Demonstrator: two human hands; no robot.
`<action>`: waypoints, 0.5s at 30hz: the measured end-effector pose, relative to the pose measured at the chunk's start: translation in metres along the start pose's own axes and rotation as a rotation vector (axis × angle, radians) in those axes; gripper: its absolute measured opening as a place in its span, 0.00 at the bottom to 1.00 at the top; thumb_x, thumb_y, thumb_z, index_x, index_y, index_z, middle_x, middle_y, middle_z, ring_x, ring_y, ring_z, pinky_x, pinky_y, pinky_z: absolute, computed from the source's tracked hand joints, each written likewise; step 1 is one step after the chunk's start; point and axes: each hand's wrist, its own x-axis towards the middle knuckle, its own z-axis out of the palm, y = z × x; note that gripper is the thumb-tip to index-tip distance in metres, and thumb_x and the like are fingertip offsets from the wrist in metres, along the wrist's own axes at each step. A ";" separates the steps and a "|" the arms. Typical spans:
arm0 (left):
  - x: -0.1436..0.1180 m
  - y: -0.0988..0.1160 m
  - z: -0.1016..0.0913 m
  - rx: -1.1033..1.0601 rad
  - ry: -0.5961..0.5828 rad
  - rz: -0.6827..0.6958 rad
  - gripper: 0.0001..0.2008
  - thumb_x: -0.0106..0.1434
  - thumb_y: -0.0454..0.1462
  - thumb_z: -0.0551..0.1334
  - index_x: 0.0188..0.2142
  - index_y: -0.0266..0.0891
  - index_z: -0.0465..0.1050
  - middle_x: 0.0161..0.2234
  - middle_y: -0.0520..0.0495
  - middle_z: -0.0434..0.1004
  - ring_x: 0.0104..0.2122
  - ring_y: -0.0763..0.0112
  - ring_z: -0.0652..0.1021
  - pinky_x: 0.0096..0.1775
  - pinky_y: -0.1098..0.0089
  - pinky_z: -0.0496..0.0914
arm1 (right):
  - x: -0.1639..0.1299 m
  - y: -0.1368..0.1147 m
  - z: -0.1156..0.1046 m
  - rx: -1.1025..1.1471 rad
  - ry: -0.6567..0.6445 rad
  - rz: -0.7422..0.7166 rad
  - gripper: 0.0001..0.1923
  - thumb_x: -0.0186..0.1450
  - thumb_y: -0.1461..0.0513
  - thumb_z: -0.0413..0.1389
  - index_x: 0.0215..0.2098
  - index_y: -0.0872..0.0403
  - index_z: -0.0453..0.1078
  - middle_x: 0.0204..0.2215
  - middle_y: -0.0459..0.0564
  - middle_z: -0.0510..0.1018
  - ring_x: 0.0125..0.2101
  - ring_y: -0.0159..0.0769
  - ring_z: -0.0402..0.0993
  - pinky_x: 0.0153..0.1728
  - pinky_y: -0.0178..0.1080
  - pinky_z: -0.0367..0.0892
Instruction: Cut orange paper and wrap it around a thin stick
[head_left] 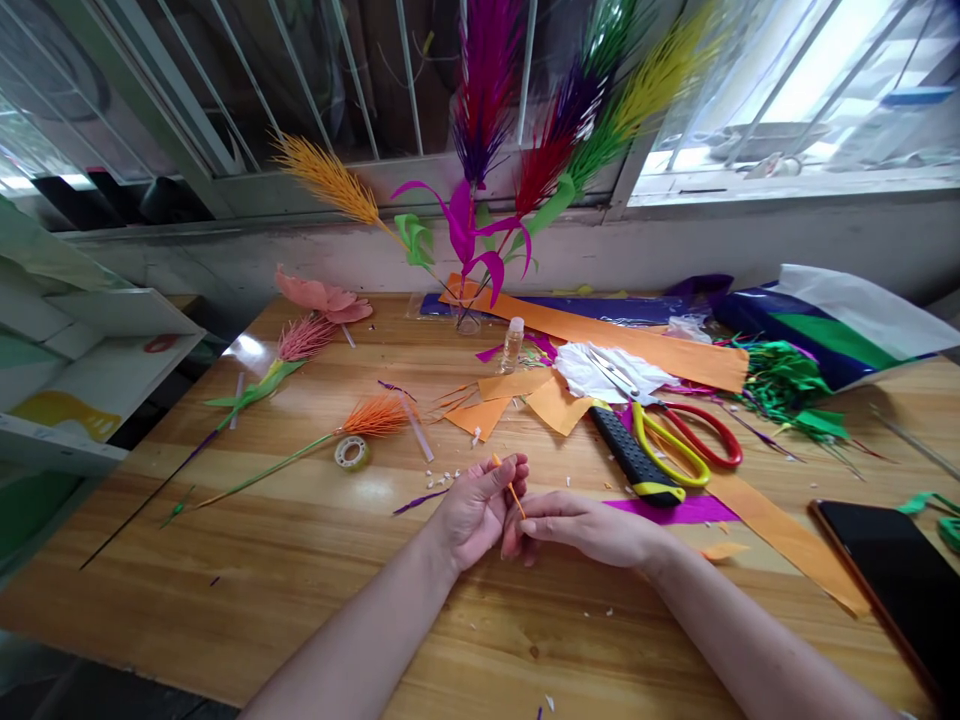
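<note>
Above the front middle of the table, a thin, twisted-looking orange strip (514, 492) runs between my hands. My left hand (476, 512), palm up with curled fingers, pinches its upper end under the thumb. The lower end sits at the fingertips of my right hand (581, 525), whose thumb and fingers close on it. Both hands touch each other, so some fingertips are hidden. Left of them lies an orange bristly flower (377, 415) on a green stem, next to a small tape roll (352, 453). Orange paper pieces (559, 405) lie beyond my hands.
Right of my hands are scissors (686, 440) with yellow and red handles, a black-and-yellow tool handle (634, 455), a magenta strip (667, 512) and a phone (885, 580). A small clear bottle (513, 343) and colourful paper plumes (487, 90) stand behind. A pink flower (304, 338) lies left.
</note>
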 end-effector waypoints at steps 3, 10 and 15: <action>0.000 -0.001 0.000 0.030 -0.026 0.031 0.11 0.46 0.32 0.66 0.32 0.31 0.73 0.29 0.48 0.73 0.29 0.80 0.72 0.37 0.79 0.66 | -0.001 0.000 -0.001 -0.004 0.002 0.008 0.17 0.62 0.55 0.47 0.36 0.58 0.71 0.33 0.50 0.72 0.33 0.32 0.68 0.40 0.37 0.63; -0.006 0.005 0.005 0.223 -0.223 0.070 0.07 0.54 0.33 0.60 0.32 0.33 0.75 0.45 0.43 0.69 0.41 0.72 0.71 0.46 0.72 0.62 | -0.006 0.001 -0.009 0.084 -0.051 0.003 0.15 0.61 0.57 0.49 0.37 0.59 0.70 0.35 0.51 0.73 0.36 0.33 0.68 0.43 0.38 0.62; -0.005 0.006 0.003 0.348 -0.203 0.066 0.07 0.55 0.36 0.59 0.30 0.34 0.75 0.49 0.43 0.65 0.32 0.75 0.72 0.28 0.75 0.67 | 0.002 0.009 -0.003 0.239 0.088 -0.089 0.15 0.58 0.58 0.54 0.39 0.59 0.69 0.35 0.52 0.74 0.36 0.33 0.70 0.41 0.38 0.64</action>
